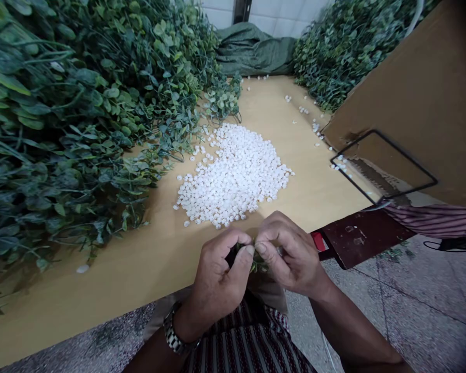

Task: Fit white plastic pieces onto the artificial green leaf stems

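Left hand [217, 269]: pinched on green sprig [256, 265] (mostly hidden)
Right hand [287, 256]: pinched on same sprig
Desk [147, 259]: white bead pile [235, 176] just beyond hands

Two hands [252, 264], one heap of white beads [233, 173], two foliage piles [81, 119], one cardboard sheet [419, 103]

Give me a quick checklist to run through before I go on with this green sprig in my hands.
1. Left hand on green sprig: ok, pinched.
2. Right hand on it too: ok.
3. White bead between the fingers: cannot tell, hidden.
4. Pile of white beads close ahead: ok.
5. Beads contained: not ok, strays reach the cardboard box.
6. Heap of leafy sprigs on table: ok.
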The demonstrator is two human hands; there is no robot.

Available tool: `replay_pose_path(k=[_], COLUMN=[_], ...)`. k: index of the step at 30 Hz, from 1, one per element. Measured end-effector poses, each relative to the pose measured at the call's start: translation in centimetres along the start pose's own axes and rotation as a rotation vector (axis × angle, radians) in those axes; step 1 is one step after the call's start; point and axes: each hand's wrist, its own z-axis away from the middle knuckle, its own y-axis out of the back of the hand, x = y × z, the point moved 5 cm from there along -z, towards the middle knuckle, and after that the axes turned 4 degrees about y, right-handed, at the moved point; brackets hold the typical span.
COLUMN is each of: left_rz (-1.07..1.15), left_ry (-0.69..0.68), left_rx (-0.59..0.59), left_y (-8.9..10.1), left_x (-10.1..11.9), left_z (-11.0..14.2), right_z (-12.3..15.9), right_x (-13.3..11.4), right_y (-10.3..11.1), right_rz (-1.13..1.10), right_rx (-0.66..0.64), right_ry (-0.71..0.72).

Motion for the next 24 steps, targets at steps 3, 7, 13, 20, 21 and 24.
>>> replay_pose_path(k=[3,7,13,20,21,24], left_rz=[-0.021,-0.004,0.126,0.201,0.200,0.204], left_ry=[-0.064,-0.088,0.031,0.099,0.109,0.121], left_rx=[-0.030,-0.027,0.052,0.071,0.069,0.067], left_y=[0.0,0.0,0.1,0.0,0.0,0.1], left_x=[0.2,0.4,-0.5,-1.0,-1.0,-1.0], left_z=[-0.3,-0.5,-0.5,-0.4,-0.4,-0.4], right_z=[0.2,-0.2,-1.3,-0.9,-0.7,-0.3], right_x=[-0.5,-0.1,5.2,6.6,6.5,6.4], right_y=[-0.1,0.5,3.4,2.4,2.2,1.9], right_rz=[0.046,0.004,0.349,0.594,0.601,0.602], right_rx=[-0.003,-0.067,-0.007,-0.084,-0.091,-0.095], right_ry=[0.021,0.050,-0.121,-0.072,-0.062,-0.059])
